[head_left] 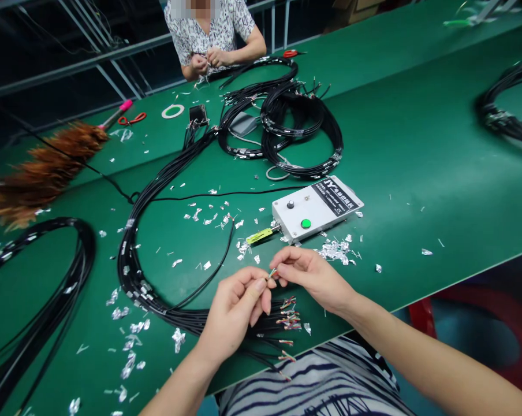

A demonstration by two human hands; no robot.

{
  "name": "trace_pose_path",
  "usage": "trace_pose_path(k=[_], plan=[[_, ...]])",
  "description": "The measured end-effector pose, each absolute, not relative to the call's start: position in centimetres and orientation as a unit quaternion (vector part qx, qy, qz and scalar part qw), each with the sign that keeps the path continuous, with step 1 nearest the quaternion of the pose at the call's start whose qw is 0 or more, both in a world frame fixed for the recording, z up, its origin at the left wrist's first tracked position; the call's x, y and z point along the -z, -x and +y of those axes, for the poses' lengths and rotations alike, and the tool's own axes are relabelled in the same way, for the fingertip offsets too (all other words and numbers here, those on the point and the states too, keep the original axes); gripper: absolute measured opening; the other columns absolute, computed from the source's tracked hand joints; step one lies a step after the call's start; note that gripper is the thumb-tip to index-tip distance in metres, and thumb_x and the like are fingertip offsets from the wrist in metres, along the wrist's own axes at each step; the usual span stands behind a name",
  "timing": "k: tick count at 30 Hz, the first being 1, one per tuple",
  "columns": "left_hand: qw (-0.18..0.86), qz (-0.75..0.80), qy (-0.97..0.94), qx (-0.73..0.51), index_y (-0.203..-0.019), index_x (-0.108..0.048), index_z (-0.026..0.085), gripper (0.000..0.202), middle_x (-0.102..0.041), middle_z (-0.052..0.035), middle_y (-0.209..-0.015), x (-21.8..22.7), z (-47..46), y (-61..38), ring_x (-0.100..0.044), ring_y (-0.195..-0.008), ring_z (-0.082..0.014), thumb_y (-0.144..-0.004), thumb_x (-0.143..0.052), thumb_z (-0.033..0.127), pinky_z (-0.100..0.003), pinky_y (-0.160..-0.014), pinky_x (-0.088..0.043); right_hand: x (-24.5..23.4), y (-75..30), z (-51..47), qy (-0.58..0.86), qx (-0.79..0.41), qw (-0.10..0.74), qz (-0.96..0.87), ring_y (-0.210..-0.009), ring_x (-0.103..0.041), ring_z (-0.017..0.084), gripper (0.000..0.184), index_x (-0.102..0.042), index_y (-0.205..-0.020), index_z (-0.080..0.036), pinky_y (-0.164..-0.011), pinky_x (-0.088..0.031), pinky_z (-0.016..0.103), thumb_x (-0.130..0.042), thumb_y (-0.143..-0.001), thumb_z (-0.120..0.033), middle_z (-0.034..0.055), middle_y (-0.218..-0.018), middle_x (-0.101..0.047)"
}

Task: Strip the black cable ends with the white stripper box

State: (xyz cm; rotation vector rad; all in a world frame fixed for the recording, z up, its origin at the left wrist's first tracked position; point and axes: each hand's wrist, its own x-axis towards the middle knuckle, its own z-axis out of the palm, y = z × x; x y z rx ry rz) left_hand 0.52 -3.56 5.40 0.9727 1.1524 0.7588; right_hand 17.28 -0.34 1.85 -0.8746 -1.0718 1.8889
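My left hand (239,303) is closed, pinching the end of a black cable between thumb and forefinger. From that end stick out thin coloured wires (273,273), and the fingertips of my right hand (304,274) are pressed together on them. Under my left hand runs a bundle of black cables (178,318); its stripped ends (290,318) show red, white and green wires near the table's front edge. Just beyond my hands lies a grey-white control box (319,211) with a green button, a knob and a yellow-green piece (261,236) at its left side.
Foil scraps (336,249) litter the green table (408,202). Coiled black cables (302,133) lie behind the box, with more coils at left (77,271) and right (507,110). A feather duster (62,162), red-handled scissors (131,118) and a tape roll (172,111) lie back left. A co-worker (217,40) sits opposite.
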Motion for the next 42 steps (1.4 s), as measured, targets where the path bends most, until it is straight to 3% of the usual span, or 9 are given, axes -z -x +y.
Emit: trace_pose_path(k=[11, 18, 26, 30, 32, 34, 38, 42], plan=[[0.689, 0.506, -0.382, -0.351, -0.08, -0.059, 0.015, 0.035, -0.049, 0.0062, -0.05, -5.4, -3.5, -0.1, -0.027, -0.038, -0.0035, -0.083, -0.065, 0.049, -0.019, -0.039, -0.016, -1.9, -15.9, -1.8, 0.396, -0.627, 0.404, -0.535, -0.063, -0.049, 0.012, 0.02, -0.056, -0.081, -0.02, -0.06, -0.04, 0.025, -0.058, -0.089, -0.038, -0.0023, -0.07, -0.055], [0.699, 0.503, -0.375, -0.344, -0.079, -0.058, 0.014, 0.037, -0.049, 0.0061, -0.05, -5.3, -3.5, -0.2, -0.027, -0.038, -0.0032, -0.081, -0.066, 0.05, -0.019, -0.039, -0.015, -1.7, -16.6, -1.6, 0.404, -0.615, 0.42, -0.531, -0.064, -0.053, 0.012, 0.02, -0.065, -0.097, -0.02, -0.06, -0.043, 0.026, -0.062, -0.086, -0.037, -0.0005, -0.076, -0.06], [0.704, 0.498, -0.384, -0.33, -0.073, -0.056, 0.015, 0.039, -0.041, 0.0067, -0.049, -5.0, -3.7, -0.1, -0.026, -0.043, -0.0051, -0.081, -0.067, 0.053, -0.019, -0.042, -0.017, -2.1, -16.0, -1.3, 0.394, -0.566, 0.435, -0.579, -0.06, -0.05, 0.011, 0.01, -0.066, -0.076, -0.02, -0.053, -0.039, 0.025, -0.064, -0.082, -0.027, -0.0002, -0.072, -0.059], [0.587, 0.532, -0.456, -0.405, -0.094, -0.063, 0.018, 0.025, -0.056, -0.0005, -0.078, -4.7, -4.4, -0.9, -0.052, -0.065, -0.0104, -0.085, -0.066, 0.041, -0.021, -0.059, -0.042, -2.6, -16.0, -1.9, 0.446, -0.536, 0.443, -0.563, -0.057, -0.05, 0.01, 0.01, -0.064, -0.074, -0.019, -0.053, -0.039, 0.025, -0.063, -0.08, -0.027, -0.001, -0.069, -0.059], [0.542, 0.531, -0.495, -0.423, -0.107, -0.066, 0.021, 0.023, -0.057, -0.0042, -0.097, -4.5, -4.5, -1.4, -0.058, -0.083, -0.0147, -0.087, -0.065, 0.034, -0.025, -0.072, -0.047, -2.7, -16.1, -2.0, 0.447, -0.605, 0.417, -0.511, -0.052, -0.049, 0.009, 0.014, -0.061, -0.075, -0.019, -0.05, -0.039, 0.024, -0.065, -0.079, -0.032, -0.0027, -0.065, -0.057], [0.517, 0.526, -0.519, -0.433, -0.102, -0.071, 0.021, 0.018, -0.056, -0.0056, -0.099, -4.2, -4.4, -1.8, -0.058, -0.091, -0.0175, -0.087, -0.065, 0.029, -0.026, -0.076, -0.048, -2.5, -16.3, -2.1, 0.439, -0.669, 0.389, -0.457, -0.047, -0.048, 0.008, 0.02, -0.058, -0.076, -0.019, -0.049, -0.039, 0.022, -0.066, -0.078, -0.037, -0.0054, -0.058, -0.053], [0.53, 0.523, -0.49, -0.454, -0.083, -0.073, 0.019, 0.009, -0.054, -0.0038, -0.087, -3.7, -3.8, -2.1, -0.057, -0.081, -0.0161, -0.079, -0.072, 0.027, -0.024, -0.067, -0.047, -2.1, -16.5, -2.2, 0.437, -0.701, 0.376, -0.42, -0.046, -0.048, 0.007, 0.028, -0.059, -0.076, -0.018, -0.049, -0.038, 0.022, -0.072, -0.074, -0.043, -0.0072, -0.054, -0.05], [0.573, 0.53, -0.421, -0.462, -0.076, -0.068, 0.017, 0.019, -0.052, -0.0007, -0.084, -3.5, -3.6, -2.2, -0.048, -0.059, -0.0078, -0.076, -0.074, 0.035, -0.02, -0.05, -0.039, -2.1, -16.6, -2.1, 0.453, -0.687, 0.359, -0.44, -0.049, -0.051, 0.009, 0.03, -0.059, -0.075, -0.019, -0.05, -0.042, 0.023, -0.074, -0.073, -0.044, -0.0065, -0.055, -0.052]])
